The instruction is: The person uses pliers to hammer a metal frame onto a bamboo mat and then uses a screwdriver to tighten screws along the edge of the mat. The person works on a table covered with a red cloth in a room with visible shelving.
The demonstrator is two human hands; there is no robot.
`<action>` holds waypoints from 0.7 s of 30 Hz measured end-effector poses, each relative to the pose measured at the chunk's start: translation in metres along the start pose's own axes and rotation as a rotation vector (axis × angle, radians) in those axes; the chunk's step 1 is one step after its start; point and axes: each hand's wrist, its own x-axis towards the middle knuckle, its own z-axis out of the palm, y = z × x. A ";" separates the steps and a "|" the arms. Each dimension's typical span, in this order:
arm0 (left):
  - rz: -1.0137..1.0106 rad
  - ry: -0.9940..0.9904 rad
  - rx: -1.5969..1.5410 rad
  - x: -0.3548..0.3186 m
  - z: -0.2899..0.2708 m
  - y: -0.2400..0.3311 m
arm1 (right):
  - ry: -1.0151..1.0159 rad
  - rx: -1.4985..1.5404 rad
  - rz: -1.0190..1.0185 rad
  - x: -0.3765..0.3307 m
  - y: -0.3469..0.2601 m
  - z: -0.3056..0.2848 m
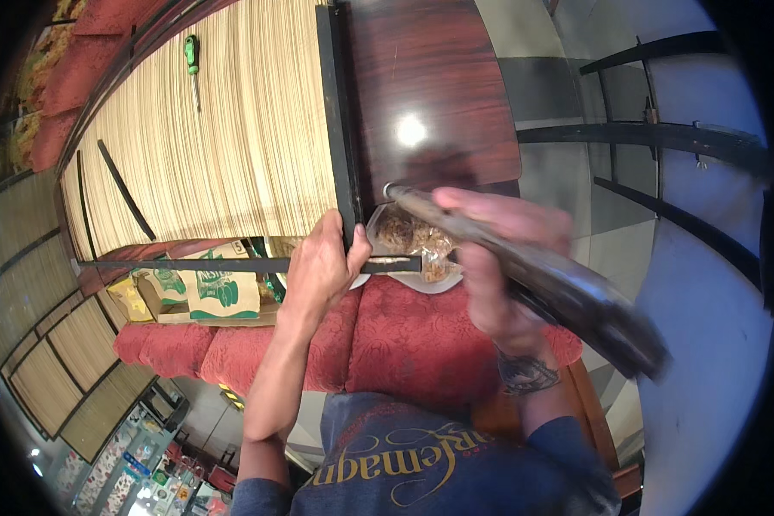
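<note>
A pale slatted panel [224,129] lies on the table, with a black bar [336,112] along its right edge. My left hand [318,258] is closed round the near end of this bar, thumb on the right side. A second black bar [189,263] crosses under or beside that hand; its right end looks splintered, with pale wood showing. In my right hand [499,258] is a long, dark, tapered tool [568,292], smeared by motion, its narrow tip just right of the bar. The tool's kind cannot be made out.
A green-handled screwdriver [193,64] and a loose black strip [126,189] lie on the panel. Clear bags of brown food [404,232] sit beside my hands. Printed paper bags [224,288] are at the left, by the red sofa [421,335]. Dark wooden tabletop [421,77] extends beyond.
</note>
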 end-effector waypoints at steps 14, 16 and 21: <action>0.063 0.020 0.053 0.011 0.001 0.001 | -0.051 0.139 0.204 -0.015 0.023 0.026; 0.091 0.016 0.085 0.000 0.006 -0.007 | 0.046 0.058 0.092 -0.011 0.005 0.021; 0.044 0.022 0.037 0.005 -0.006 0.003 | 0.012 -0.129 0.037 -0.003 -0.008 0.010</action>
